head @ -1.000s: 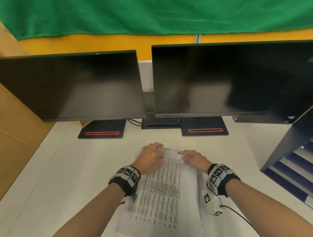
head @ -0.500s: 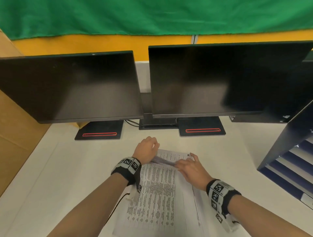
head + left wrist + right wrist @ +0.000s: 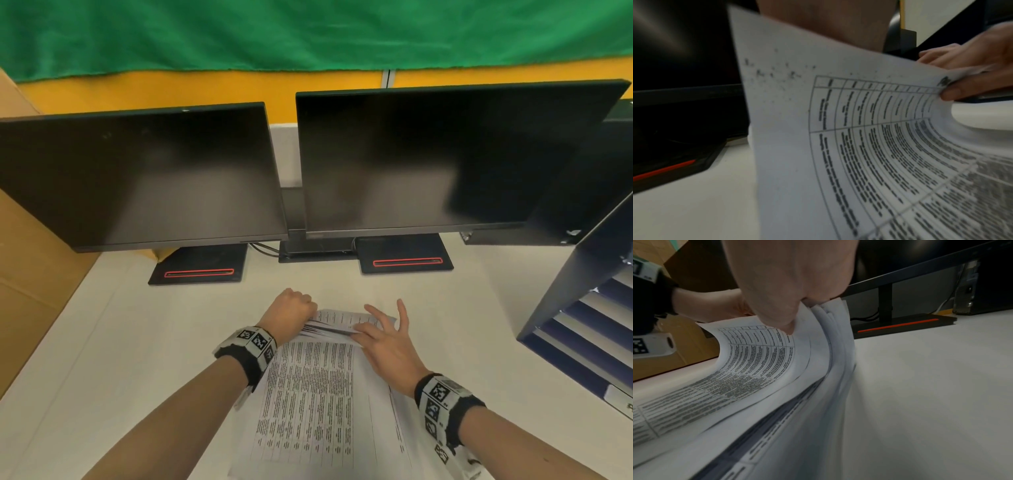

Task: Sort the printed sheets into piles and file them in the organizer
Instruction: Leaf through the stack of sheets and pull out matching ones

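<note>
A stack of printed sheets (image 3: 308, 404) with tables of text lies on the white desk in front of me. My left hand (image 3: 306, 315) is curled round the far left corner of the top sheets and holds them bent upward. My right hand (image 3: 363, 330) pinches the far edge of those raised sheets between thumb and forefinger, with the other fingers spread out. The left wrist view shows the top sheet (image 3: 859, 129) curving up from the desk. In the right wrist view several sheets (image 3: 824, 340) fan apart under my thumb. The dark blue organizer (image 3: 582, 329) stands at the right, its shelves slanted.
Two black monitors (image 3: 144, 178) (image 3: 428, 161) on flat stands fill the back of the desk (image 3: 120, 342). A cardboard box (image 3: 30, 274) borders the left side. A dark computer case (image 3: 990, 288) stands behind the right monitor.
Both hands lay flat on the stack's far end a second ago. They now hold its far edge lifted and fanned, and my right hand's outer fingers have spread out.
</note>
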A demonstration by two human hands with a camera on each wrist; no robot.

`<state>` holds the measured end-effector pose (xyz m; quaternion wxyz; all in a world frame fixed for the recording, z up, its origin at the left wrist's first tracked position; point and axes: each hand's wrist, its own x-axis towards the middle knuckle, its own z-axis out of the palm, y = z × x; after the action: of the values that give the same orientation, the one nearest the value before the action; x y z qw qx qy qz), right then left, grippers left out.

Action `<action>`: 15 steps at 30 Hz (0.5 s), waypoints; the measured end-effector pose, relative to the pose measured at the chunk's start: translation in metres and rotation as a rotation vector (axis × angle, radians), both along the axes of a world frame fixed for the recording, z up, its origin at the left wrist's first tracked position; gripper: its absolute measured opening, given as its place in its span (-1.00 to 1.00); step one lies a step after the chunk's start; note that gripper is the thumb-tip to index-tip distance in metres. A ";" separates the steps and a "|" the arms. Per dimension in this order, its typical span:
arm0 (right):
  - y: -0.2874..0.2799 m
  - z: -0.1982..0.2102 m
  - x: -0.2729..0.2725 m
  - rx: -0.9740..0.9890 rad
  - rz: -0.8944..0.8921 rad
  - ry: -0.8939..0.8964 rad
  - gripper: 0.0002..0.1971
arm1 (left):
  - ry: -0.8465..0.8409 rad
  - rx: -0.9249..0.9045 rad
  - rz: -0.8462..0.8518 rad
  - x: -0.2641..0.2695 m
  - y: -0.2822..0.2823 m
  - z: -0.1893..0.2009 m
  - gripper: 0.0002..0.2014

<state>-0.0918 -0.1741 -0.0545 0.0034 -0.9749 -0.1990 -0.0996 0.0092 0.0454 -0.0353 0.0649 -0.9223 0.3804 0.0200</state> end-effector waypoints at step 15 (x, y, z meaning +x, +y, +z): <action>-0.004 -0.019 -0.007 0.063 0.121 -0.043 -0.48 | 0.173 -0.270 0.031 -0.015 0.008 -0.003 -0.78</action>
<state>-0.0985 -0.1784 -0.0734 0.0358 -0.9581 -0.2546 -0.1261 -0.0060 0.0538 -0.0387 -0.0931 -0.9232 0.3696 0.0492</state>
